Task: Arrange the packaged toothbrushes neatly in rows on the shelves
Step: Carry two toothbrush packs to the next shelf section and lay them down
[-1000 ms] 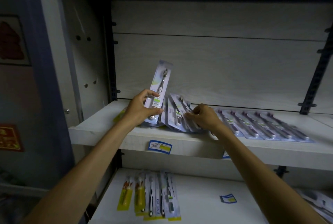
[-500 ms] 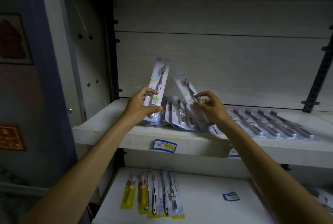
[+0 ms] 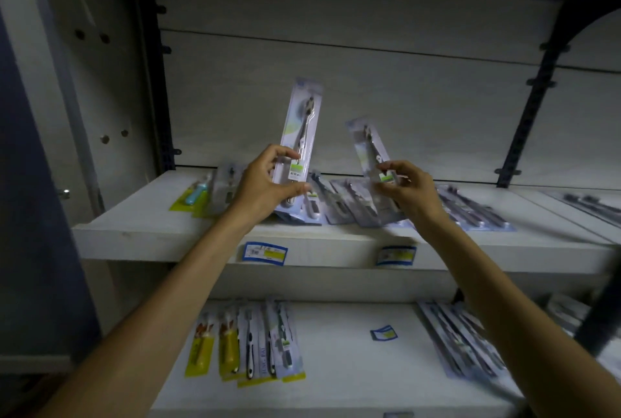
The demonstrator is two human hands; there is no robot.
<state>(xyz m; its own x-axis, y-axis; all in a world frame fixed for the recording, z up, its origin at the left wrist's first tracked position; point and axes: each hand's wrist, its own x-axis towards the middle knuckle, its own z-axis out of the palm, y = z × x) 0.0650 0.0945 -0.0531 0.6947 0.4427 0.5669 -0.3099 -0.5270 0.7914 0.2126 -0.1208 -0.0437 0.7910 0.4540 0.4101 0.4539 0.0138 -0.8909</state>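
My left hand (image 3: pixel 265 182) grips a pale blue packaged toothbrush (image 3: pixel 302 128) and holds it nearly upright above the upper shelf (image 3: pixel 141 233). To its right, my right hand (image 3: pixel 408 189) pinches the lower end of a second packaged toothbrush (image 3: pixel 368 145), tilted with its top leaning left. Between and under the hands lies a loose pile of similar packs (image 3: pixel 339 206). A flat row of packs (image 3: pixel 470 209) lies on the same shelf right of my right hand.
Yellow and blue packs (image 3: pixel 195 196) lie at the upper shelf's left end. The lower shelf (image 3: pixel 342 367) carries a row of yellow and white packs (image 3: pixel 245 343) at left and grey packs (image 3: pixel 460 337) at right. Price labels (image 3: pixel 265 253) are stuck on the shelf front.
My right hand has lifted a pack out of the pile and raised it higher. My left hand keeps its pack upright. The camera moved closer.
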